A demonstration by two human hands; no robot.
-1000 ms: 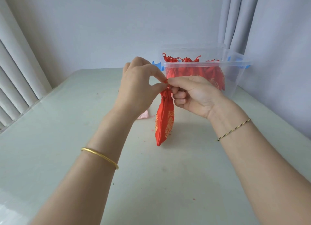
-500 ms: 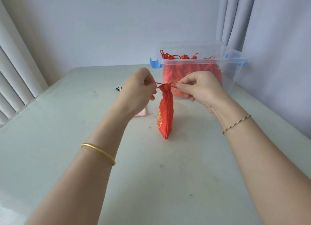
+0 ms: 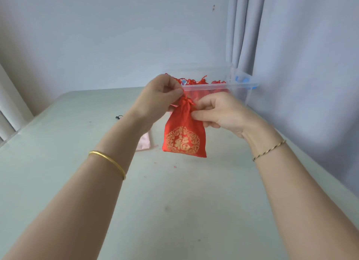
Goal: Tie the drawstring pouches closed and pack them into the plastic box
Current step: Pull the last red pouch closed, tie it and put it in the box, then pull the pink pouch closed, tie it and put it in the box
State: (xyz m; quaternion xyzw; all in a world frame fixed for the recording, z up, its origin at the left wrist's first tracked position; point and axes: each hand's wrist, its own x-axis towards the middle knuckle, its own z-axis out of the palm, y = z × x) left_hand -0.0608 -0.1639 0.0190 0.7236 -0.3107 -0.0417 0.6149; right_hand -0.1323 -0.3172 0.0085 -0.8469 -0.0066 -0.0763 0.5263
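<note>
A red drawstring pouch (image 3: 183,137) with a gold emblem hangs in the air above the table, its flat face turned toward me and its neck gathered tight. My left hand (image 3: 159,98) pinches the string at the top of the neck. My right hand (image 3: 219,112) pinches the string just right of the neck. Behind both hands stands the clear plastic box (image 3: 217,86) with blue latches. Several red pouches (image 3: 196,83) fill it, their strings poking above the rim.
A pale pink pouch (image 3: 143,142) lies flat on the table, partly behind my left forearm. A small black object (image 3: 118,117) sits farther left. Grey curtains (image 3: 291,65) hang close behind and right of the box. The table edge runs along the left.
The pouch has turned from edge-on to face me, showing its emblem. My hands, which were pulling the strings apart, have come together at the neck. The view has tilted upward.
</note>
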